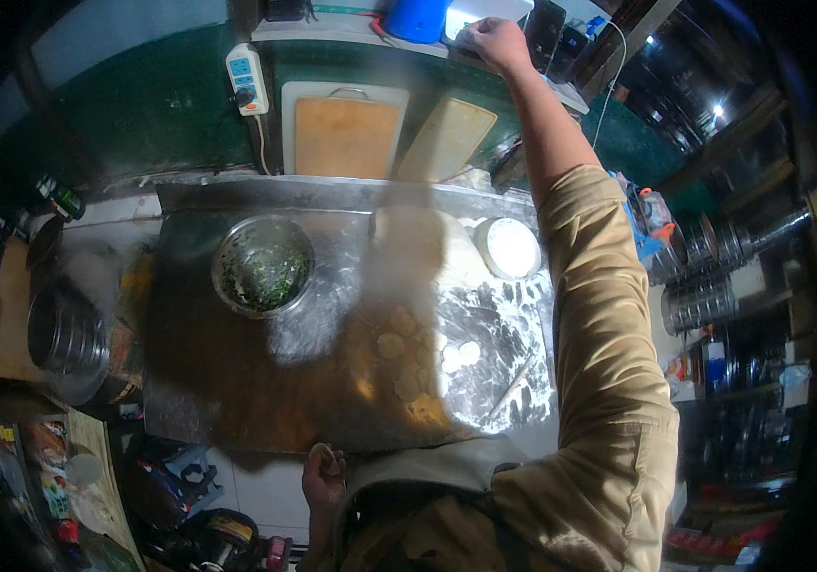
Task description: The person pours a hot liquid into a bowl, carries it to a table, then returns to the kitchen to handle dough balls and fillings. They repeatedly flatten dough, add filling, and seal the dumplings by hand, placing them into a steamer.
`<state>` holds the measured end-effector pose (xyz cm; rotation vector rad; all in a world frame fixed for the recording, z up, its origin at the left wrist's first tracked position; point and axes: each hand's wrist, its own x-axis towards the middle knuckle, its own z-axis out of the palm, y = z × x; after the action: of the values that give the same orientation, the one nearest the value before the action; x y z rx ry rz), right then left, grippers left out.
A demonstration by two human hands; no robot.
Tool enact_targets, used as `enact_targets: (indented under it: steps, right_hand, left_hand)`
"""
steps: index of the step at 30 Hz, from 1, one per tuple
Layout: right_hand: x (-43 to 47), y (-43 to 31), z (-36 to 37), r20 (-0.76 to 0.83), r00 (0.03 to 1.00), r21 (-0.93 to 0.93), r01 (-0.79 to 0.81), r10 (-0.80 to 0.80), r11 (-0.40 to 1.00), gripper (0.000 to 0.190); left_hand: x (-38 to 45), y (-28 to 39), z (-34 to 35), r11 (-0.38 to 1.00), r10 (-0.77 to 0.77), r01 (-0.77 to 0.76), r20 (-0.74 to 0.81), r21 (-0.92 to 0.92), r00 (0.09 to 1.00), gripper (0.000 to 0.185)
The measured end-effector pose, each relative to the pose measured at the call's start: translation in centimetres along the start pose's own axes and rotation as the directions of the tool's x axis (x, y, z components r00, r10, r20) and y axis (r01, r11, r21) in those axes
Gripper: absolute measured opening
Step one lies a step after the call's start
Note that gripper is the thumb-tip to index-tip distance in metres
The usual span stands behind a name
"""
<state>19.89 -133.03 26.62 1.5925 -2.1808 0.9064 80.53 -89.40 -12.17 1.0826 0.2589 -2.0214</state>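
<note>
My left hand, low by the front edge of the metal worktop, holds a small pale dough round. My right arm stretches up to the shelf, where my right hand is at the front of a white container. Its fingers are bent, and I cannot tell whether they grip anything. A steel bowl with chopped green filling stands on the worktop. Several flattened dough rounds lie right of centre, partly in shadow. A thin rolling pin rests on the floured area.
A bowl of white flour stands at the back right, beside a large dough mass. Cutting boards lean on the back wall near a power strip. The shelf carries a blue container. Steel pots stand right.
</note>
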Motion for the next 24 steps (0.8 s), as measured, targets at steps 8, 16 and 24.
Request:
enact_targets:
  steps: [8,16,24]
  right_hand:
    - [-0.4,-0.8,-0.2,-0.007,1.0,-0.052,0.015,-0.016,0.999,0.044]
    - [-0.2,-1.6,-0.4,0.014,1.0,-0.055,-0.015,0.016,0.998,0.049]
    - [-2.4,-5.5,0.9,-0.179,0.98,0.091,0.104,-0.086,0.99,0.066]
  left_hand:
    - [1.0,0.0,-0.7,0.999,-0.021,0.021,-0.014,-0.037,1.0,0.021]
    - [2.2,0.2,-1.5,0.998,-0.062,0.062,0.181,0.005,0.981,0.018]
    - [1.0,-0.6,0.5,0.999,0.048,-0.046,0.117,-0.022,0.992,0.019]
